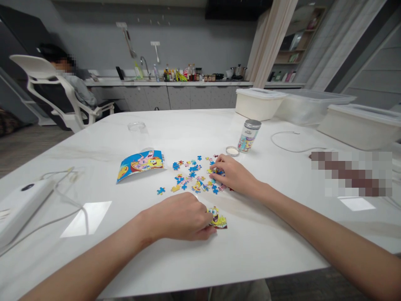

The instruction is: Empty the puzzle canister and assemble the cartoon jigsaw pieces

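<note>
On the table point(125, 263), the left hand point(188, 217) has its fingers curled at the 9 o'clock edge of a joined puzzle section point(218, 218); whether its grip pinches it, I cannot tell. Loose pieces point(193, 174) lie at the section's 11 o'clock. At their 3 o'clock side, the right hand point(233, 173) reaches among them, its grip equally unclear. A picture sheet point(142, 164) stands at their 9 o'clock, a canister point(249, 137) at 2.
</note>
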